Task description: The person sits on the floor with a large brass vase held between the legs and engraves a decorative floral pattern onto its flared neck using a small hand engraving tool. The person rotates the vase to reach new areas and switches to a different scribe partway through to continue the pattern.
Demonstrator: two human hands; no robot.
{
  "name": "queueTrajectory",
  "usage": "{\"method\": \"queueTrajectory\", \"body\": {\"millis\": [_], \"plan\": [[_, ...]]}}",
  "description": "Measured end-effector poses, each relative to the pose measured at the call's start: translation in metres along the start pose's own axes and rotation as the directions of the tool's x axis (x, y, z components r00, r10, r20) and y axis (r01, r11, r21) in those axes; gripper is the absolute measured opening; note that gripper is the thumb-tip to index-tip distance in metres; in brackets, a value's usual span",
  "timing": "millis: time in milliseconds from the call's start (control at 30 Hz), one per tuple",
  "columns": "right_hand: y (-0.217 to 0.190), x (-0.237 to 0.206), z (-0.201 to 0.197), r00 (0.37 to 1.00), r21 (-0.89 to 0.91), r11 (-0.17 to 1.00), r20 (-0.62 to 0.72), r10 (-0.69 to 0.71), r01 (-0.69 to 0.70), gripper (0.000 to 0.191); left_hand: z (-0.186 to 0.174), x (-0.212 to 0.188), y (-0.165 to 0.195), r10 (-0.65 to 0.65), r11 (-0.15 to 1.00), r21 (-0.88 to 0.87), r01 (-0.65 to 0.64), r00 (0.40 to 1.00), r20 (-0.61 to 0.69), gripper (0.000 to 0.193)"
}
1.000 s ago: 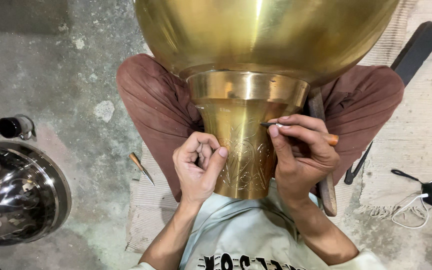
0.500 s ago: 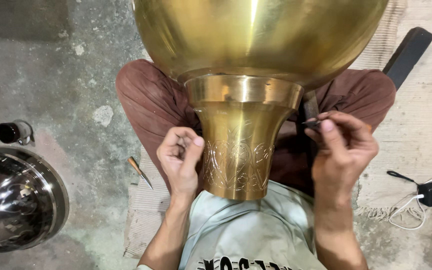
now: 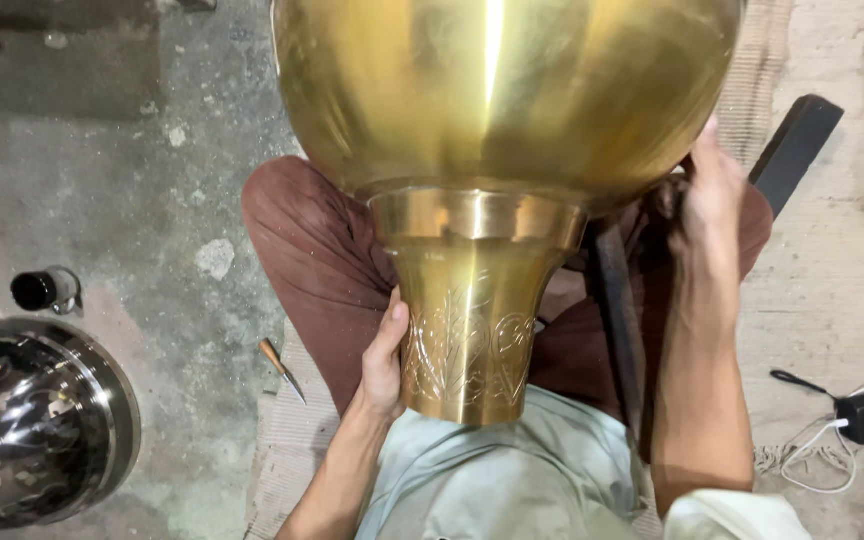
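On the lap, brass vessel (image 3: 492, 150), left hand (image 3: 384, 360) gripping its neck, right hand (image 3: 707, 200) on bowl.

A large polished brass vessel (image 3: 482, 200) rests across the seated person's lap, filling the upper middle of the view. Its wide round bowl points away from the body, bright and smooth, with a streak of reflected light down its centre. Below the bowl a plain raised collar narrows into a flared neck engraved with leaf and vine patterns. The neck's open rim sits nearest the body, just above the pale shirt.
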State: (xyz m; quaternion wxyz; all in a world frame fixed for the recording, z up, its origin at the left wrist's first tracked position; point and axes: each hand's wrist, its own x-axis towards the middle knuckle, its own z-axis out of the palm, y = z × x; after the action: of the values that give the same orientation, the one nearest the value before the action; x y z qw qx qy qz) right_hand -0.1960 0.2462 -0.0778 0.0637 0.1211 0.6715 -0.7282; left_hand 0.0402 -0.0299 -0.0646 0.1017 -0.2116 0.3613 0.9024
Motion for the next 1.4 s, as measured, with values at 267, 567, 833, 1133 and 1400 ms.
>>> {"method": "queueTrajectory", "body": {"millis": [267,567,833,1133,1400], "plan": [[-0.029,0.056,0.061,0.962,0.294,0.935,0.242,0.128,-0.199,0.049,0.001,0.005,0.005,0.021,0.999,-0.027,-0.019,0.996,0.085,0.092],[-0.035,0.057,0.054,0.955,0.374,0.926,0.288,-0.066,-0.049,0.064,-0.003,0.007,-0.009,-0.036,0.992,-0.114,0.049,0.993,0.11,0.09],[-0.074,0.064,0.007,0.938,-0.709,0.657,0.017,-0.346,0.256,0.089,0.013,0.018,-0.033,-0.046,0.763,-0.604,0.231,0.951,0.305,0.078],[-0.073,0.053,0.011,0.873,-0.677,0.612,0.092,-0.479,0.407,0.068,0.022,0.021,-0.03,-0.065,0.698,-0.668,0.256,0.953,0.298,0.086],[-0.071,-0.101,0.035,0.898,-0.118,0.905,-0.125,-0.422,0.409,0.03,0.001,0.02,-0.042,-0.026,0.734,-0.636,0.237,0.946,0.323,0.08]]}}
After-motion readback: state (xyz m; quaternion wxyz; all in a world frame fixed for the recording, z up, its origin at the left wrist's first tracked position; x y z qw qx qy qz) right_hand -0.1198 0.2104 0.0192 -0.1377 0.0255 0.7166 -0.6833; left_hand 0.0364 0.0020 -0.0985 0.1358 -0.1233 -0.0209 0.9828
